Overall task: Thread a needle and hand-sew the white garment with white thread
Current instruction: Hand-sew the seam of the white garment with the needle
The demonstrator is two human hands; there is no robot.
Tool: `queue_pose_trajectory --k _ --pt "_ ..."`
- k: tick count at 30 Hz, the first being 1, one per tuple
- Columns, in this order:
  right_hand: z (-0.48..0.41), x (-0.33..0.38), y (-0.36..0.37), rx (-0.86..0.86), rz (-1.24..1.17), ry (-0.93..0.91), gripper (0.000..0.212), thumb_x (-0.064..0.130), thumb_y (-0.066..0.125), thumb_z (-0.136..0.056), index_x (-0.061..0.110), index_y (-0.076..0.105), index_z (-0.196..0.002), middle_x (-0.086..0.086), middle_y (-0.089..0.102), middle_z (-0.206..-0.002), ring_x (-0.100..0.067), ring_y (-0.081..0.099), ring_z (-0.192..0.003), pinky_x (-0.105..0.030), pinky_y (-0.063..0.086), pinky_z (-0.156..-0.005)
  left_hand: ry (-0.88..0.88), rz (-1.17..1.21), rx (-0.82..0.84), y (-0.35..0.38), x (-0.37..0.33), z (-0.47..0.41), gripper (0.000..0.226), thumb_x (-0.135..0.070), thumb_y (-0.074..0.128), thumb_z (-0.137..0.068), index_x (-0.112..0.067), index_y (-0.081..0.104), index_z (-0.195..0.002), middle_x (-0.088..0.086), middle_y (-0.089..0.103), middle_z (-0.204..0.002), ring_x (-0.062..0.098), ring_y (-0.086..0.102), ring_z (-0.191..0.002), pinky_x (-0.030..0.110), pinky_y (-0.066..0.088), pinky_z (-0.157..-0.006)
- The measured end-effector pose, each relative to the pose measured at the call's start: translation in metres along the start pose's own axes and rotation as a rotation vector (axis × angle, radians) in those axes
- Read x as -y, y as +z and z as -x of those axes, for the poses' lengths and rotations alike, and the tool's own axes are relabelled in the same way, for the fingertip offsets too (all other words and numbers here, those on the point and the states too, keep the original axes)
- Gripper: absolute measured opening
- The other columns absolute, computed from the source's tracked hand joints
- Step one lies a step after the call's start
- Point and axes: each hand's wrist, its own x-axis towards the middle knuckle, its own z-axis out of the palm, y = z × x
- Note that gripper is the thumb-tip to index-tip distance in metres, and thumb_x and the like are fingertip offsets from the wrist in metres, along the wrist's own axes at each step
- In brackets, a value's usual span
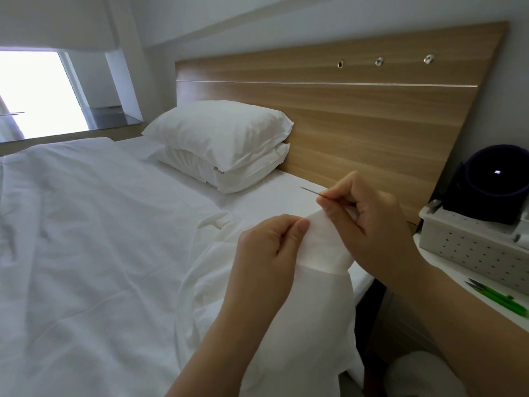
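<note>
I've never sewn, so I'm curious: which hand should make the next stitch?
Probably the right hand: it pinches the needle just above the garment. The left hand is busy pinching the garment's edge.

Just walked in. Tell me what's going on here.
A person is hand-sewing beside a bed. The left hand pinches a folded edge of the white garment; the right hand pinches a needle just above it, tip toward the headboard. The thread is too fine to see. Green snips lie on the side table.
</note>
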Motion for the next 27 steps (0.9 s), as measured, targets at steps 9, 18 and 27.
queue_pose_trajectory --k 9,18,27 --pt "0.050 0.006 0.000 0.139 -0.153 0.324 0.008 0.022 0.061 -0.089 0.022 0.056 -0.083 0.011 0.063 -0.073 0.006 0.061 -0.079 -0.005 0.045 -0.068 -0.185 0.174 0.219 -0.001 0.014 0.022 0.017 -0.024 0.062 -0.091 -0.032 0.072 -0.080 -0.018 0.071 -0.077 -0.003 0.063 -0.073 0.010 0.046 -0.067" --pt "0.010 -0.002 -0.029 0.352 -0.496 0.683 0.020 0.037 0.063 -0.066 0.021 0.068 -0.077 0.007 0.072 -0.076 -0.003 0.056 -0.063 -0.021 0.047 -0.063 -0.177 0.210 0.356 -0.004 0.015 0.027 0.018 -0.023 0.061 -0.090 -0.031 0.069 -0.076 -0.020 0.065 -0.068 -0.006 0.057 -0.064 0.009 0.041 -0.062" --pt "-0.012 -0.005 -0.034 0.800 -0.077 0.342 0.022 0.018 0.071 -0.082 0.040 0.069 -0.081 0.025 0.065 -0.073 0.002 0.053 -0.064 -0.011 0.042 -0.060 -0.192 0.243 0.329 -0.006 0.017 0.026 0.023 -0.026 0.062 -0.090 -0.037 0.070 -0.072 -0.018 0.067 -0.071 -0.003 0.059 -0.067 0.013 0.043 -0.064"
